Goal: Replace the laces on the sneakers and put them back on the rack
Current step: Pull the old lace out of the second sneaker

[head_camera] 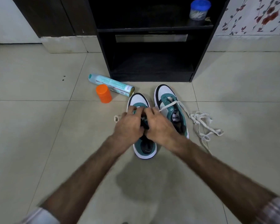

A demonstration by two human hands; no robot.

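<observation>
Your left hand (129, 125) and right hand (158, 125) both sit over the left sneaker (143, 143) on the tiled floor (39, 126), fingers curled at its eyelets; what they pinch is blurred, so you cannot tell. The right sneaker (168, 101) stands just beside it, a white lace (200, 125) trailing from it onto the tiles. Both shoes lie in front of the black rack (152, 62). A spray can (110, 84) and orange cap (103, 93) lie near.

Evenly lit, soft indoor light; faint shadow on floor tiles (136, 183) below forearms. Motion blur on sleeves, arms. Wide-angle bending at edges; rack (152, 65) interior v. dark.
</observation>
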